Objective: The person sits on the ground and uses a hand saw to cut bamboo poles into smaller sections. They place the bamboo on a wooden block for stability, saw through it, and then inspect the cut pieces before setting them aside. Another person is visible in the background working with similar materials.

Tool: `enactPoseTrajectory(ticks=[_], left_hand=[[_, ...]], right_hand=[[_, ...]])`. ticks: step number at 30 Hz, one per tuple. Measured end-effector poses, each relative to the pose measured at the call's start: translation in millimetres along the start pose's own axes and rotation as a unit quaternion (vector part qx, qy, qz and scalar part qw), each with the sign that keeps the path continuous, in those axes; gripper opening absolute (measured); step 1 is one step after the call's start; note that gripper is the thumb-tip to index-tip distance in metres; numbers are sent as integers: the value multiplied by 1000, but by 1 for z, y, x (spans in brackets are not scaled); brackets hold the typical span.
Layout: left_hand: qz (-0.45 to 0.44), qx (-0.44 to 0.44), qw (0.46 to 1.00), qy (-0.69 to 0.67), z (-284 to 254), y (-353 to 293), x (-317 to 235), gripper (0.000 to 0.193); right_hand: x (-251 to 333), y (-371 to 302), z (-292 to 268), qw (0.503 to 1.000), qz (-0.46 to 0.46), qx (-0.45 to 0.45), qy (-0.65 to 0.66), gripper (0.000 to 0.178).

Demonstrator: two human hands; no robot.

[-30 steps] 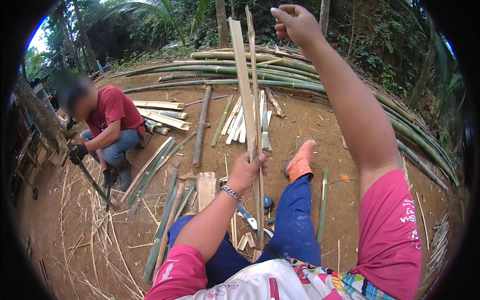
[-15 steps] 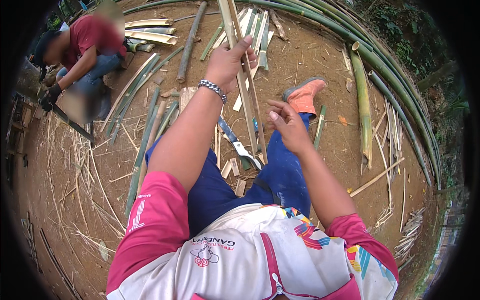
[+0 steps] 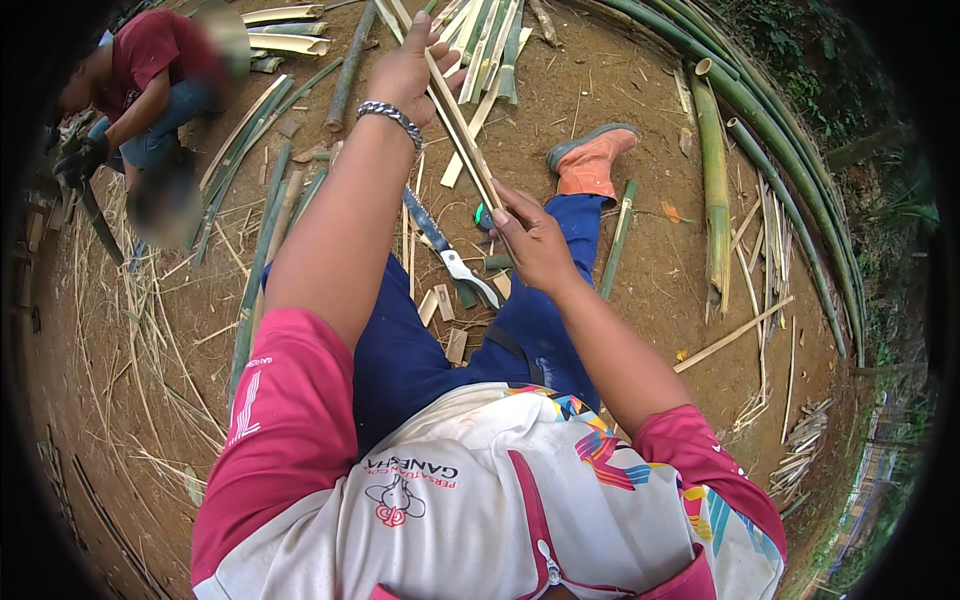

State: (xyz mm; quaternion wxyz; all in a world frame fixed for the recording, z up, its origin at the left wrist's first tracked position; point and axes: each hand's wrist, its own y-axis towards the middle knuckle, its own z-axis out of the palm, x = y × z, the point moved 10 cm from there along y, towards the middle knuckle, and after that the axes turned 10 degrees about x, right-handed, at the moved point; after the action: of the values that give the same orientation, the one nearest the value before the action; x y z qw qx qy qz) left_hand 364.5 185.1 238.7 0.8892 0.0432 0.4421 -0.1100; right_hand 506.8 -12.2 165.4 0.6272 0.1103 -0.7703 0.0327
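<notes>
My left hand (image 3: 405,85) clamps bamboo strips (image 3: 460,130) | right hand (image 3: 535,240) pinches their near end | saw (image 3: 463,268) below them (handle facing me)

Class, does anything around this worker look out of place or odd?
The saw lies on the ground between the person's legs, blade exposed, beside wood offcuts. That seems a slightly odd spot for a cutting tool.

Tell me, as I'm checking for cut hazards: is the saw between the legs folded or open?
Open: the saw has its blade stretched out roughly in line with the white handle.
</notes>
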Motion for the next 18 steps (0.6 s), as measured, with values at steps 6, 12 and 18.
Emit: enactPoseTrajectory(ticks=[6,12,18], left_hand=[[2,-20,1000,-20,-26,18,-6,51],[14,43,998,-49,-22,25,-21,38],[48,60,996,-54,-16,21,-41,38]], right_hand=[[-6,10,16,998,18,28,60,47],[-23,16,15,983,36,31,179,49],[-66,-38,-5,938,199,-119,258,46]])
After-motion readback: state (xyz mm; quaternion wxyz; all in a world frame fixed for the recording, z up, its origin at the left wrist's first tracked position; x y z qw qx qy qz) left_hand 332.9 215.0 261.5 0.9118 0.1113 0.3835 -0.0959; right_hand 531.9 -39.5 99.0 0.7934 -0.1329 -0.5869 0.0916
